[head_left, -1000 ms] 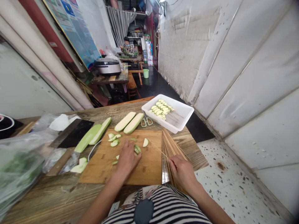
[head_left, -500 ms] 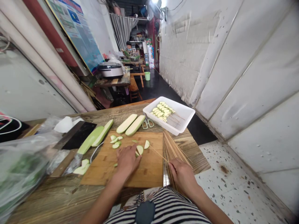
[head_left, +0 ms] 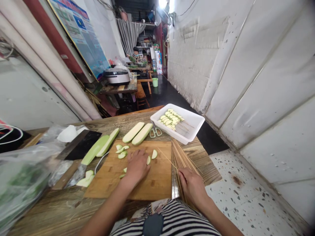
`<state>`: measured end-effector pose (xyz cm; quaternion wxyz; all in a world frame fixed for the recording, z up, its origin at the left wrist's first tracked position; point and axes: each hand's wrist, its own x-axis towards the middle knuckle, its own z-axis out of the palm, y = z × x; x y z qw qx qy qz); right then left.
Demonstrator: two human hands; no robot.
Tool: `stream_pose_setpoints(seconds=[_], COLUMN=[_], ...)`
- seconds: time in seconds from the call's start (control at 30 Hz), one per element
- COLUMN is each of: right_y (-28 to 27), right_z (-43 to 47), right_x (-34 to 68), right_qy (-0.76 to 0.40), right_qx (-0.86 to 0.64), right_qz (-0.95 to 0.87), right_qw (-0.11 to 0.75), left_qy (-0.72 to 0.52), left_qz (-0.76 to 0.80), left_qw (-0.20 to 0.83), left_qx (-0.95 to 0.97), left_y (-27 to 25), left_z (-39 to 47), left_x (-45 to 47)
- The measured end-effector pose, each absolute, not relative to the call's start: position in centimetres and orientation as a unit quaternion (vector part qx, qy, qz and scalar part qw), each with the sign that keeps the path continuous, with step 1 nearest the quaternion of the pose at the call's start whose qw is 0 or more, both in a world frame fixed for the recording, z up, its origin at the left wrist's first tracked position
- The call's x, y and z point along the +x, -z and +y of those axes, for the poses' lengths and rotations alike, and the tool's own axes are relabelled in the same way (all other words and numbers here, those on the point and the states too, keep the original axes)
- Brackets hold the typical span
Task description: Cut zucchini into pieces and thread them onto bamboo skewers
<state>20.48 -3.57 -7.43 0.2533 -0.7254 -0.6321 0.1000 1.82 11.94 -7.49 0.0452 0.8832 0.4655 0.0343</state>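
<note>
On the wooden cutting board (head_left: 157, 183), my left hand (head_left: 138, 165) is closed with bent fingers around a pale green zucchini slice (head_left: 148, 160), whose edge shows beside the thumb. Its fingertips are partly hidden. My right hand (head_left: 193, 183) grips a thin bamboo skewer (head_left: 168, 160) that points left over the board, its tip bare. A loose half-round slice (head_left: 154, 154) lies near that tip. Several more slices (head_left: 122, 154) rest at the board's upper left. Under my right hand spreads a bundle of bamboo skewers (head_left: 184, 154).
A white plastic tray (head_left: 188, 139) holds skewered slices at the back right. Beside it are scissors (head_left: 156, 132) and two halved zucchinis (head_left: 142, 133). A cleaver (head_left: 80, 144) and peeled zucchini pieces (head_left: 95, 150) lie left, near a plastic bag (head_left: 22, 177). A person (head_left: 136, 55) sits far back.
My left hand has shifted slightly right and curled more over the slice. The skewer in my right hand has stayed nearly in place. The camera view has moved a little.
</note>
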Motion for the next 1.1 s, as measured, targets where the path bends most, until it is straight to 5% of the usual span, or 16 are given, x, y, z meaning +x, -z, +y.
stream_pose_setpoints(seconds=[0.3, 0.6, 0.7, 0.83, 1.1], right_y=[7.8, 7.7, 6.8, 5.5, 5.2], right_z=[-3.6, -3.9, -3.6, -3.0, -2.5], right_x=[20.5, 20.4, 19.8, 18.6, 16.9], right_qy=[-0.11, -0.133, -0.213, -0.303, -0.334], right_qx=[-0.714, -0.696, -0.663, -0.602, -0.547], right_qz=[-0.629, -0.612, -0.592, -0.593, -0.657], right_qw=[0.286, 0.352, 0.405, 0.44, 0.396], left_qy=[-0.044, -0.19, -0.262, -0.34, -0.417], left_qz=[0.494, 0.515, 0.478, 0.336, 0.353], left_qw=[0.102, 0.295, 0.499, 0.832, 0.823], left_qx=[0.862, 0.782, 0.674, 0.28, 0.153], left_y=[7.5, 7.7, 6.9, 5.6, 3.9], left_z=[13.1, 14.1, 13.9, 12.9, 11.3], left_x=[2.3, 1.6, 0.8, -0.1, -0.2])
